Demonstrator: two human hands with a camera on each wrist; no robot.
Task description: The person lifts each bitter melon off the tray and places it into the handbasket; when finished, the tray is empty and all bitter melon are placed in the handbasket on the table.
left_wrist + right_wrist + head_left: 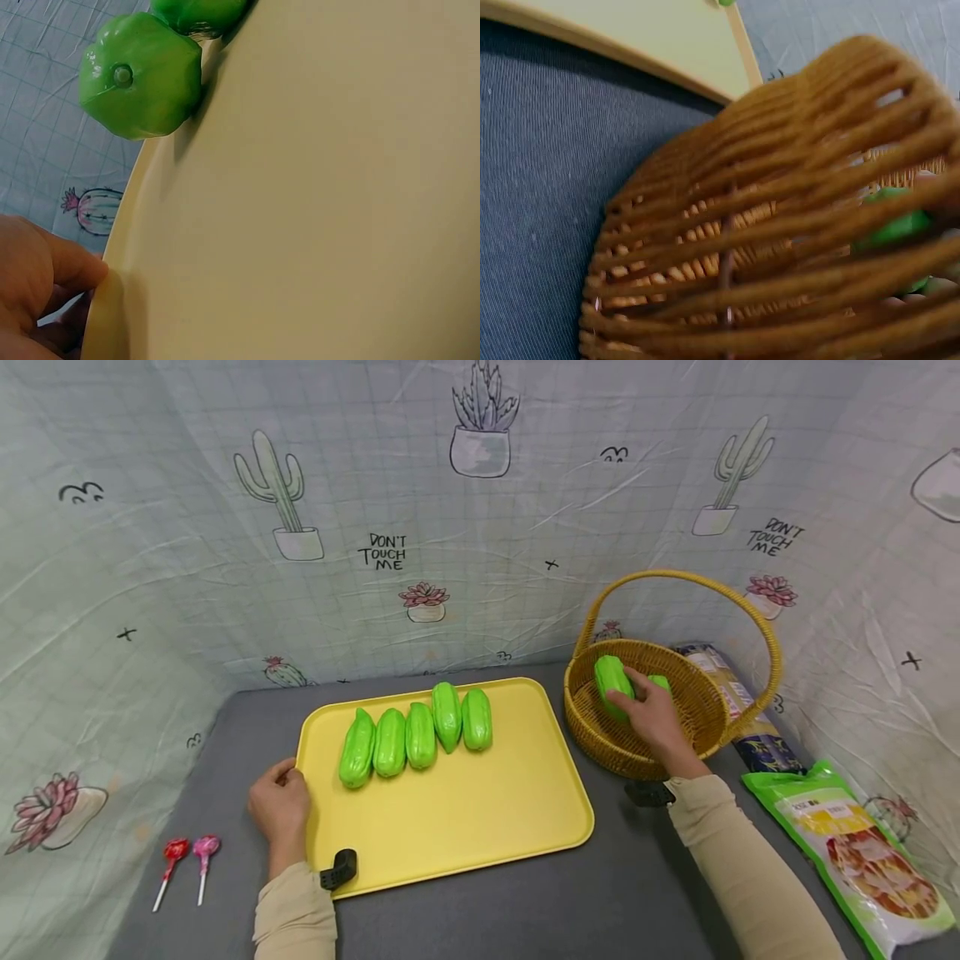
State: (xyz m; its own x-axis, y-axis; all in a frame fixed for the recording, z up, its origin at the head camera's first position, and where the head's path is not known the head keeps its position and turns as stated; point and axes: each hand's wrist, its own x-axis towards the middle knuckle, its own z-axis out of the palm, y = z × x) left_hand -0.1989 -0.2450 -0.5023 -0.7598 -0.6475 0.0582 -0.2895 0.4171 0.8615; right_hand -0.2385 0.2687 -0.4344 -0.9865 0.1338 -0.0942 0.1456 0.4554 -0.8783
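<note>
My left hand [279, 800] pinches the left rim of a yellow tray [465, 810]; in the left wrist view, fingers [79, 268] meet the tray's edge. On the tray, a row of several glossy green ridged gourds [390, 743] lies toward the back. Over at the right, my right hand [656, 714] reaches into a brown wicker basket [600, 747] with a tall arched handle. Its thumb and fingers grip a green gourd [611, 681] inside the basket. Another green gourd [660, 683] shows partly behind that hand. In the right wrist view, the basket's weave [780, 187] hides most of the hand.
Two lollipops, one red [176, 850] and one pink [205, 846], lie left of the tray. Right of the basket are a long blue-and-gold packet [765, 743] and a green-and-white food bag [862, 852]. A printed cloth [465, 527] hangs behind the grey table [525, 910].
</note>
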